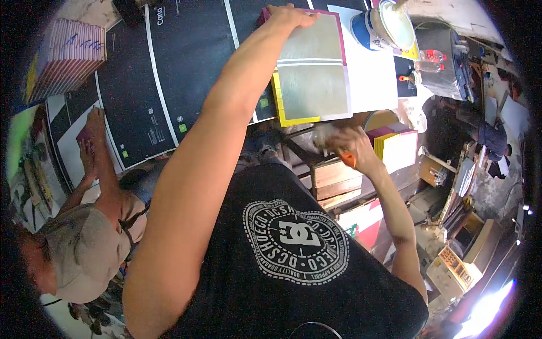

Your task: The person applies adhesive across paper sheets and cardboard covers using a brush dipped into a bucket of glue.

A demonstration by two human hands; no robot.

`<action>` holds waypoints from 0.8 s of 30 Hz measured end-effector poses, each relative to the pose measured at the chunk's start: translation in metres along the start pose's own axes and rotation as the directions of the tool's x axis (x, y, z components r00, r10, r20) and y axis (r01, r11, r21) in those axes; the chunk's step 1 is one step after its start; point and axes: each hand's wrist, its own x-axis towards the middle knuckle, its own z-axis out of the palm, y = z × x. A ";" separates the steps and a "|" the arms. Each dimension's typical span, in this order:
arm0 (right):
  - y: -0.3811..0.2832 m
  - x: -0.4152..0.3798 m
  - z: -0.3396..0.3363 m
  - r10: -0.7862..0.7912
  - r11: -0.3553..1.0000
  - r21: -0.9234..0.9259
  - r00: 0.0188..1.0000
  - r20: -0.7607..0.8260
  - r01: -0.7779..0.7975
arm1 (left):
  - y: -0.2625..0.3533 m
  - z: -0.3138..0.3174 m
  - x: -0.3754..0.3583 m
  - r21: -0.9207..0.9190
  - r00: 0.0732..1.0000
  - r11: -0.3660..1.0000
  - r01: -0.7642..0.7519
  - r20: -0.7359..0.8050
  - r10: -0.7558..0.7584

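Note:
My left hand (pixel 293 17) lies with fingers spread on the far edge of a grey-faced book cover (pixel 313 90) with maroon and yellow borders. The cover rests on white sheets on the table, and its surface looks wet in places. Close to my body, past the table's near edge, my right hand (pixel 355 148) is closed around a brush with an orange handle (pixel 348 160). Its bristle end is smeared by motion. Beyond the cover stands a white and blue bucket (pixel 389 27) of pale liquid, with a stick or handle rising from it.
A co-worker in a cap (pixel 93 254) works at the left over a white sheet (pixel 76 144). A tall stack of books (pixel 68 56) stands at the back left. Another brush (pixel 405 78) and plastic bottles (pixel 432 61) are at the right. Yellow-edged boards (pixel 398 150) sit above a wooden crate (pixel 337 183).

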 end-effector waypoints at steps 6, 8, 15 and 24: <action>0.025 0.027 -0.057 0.192 0.968 0.211 0.936 -0.296 -0.132 | 0.016 -0.011 -0.022 -0.001 0.992 0.993 0.119 -0.039 -0.119; 0.038 0.058 -0.066 0.127 0.992 0.052 0.878 -0.461 -0.116 | 0.018 -0.013 -0.024 0.017 0.991 0.991 0.133 -0.020 -0.133; 0.048 0.015 -0.016 0.108 0.994 0.016 0.991 -0.074 -0.107 | 0.021 -0.014 -0.022 0.039 0.981 0.981 0.191 0.029 -0.192; 0.090 0.064 -0.079 0.049 0.991 -0.100 0.938 -0.344 -0.088 | 0.011 0.013 0.016 0.073 0.977 0.978 0.196 -0.099 -0.189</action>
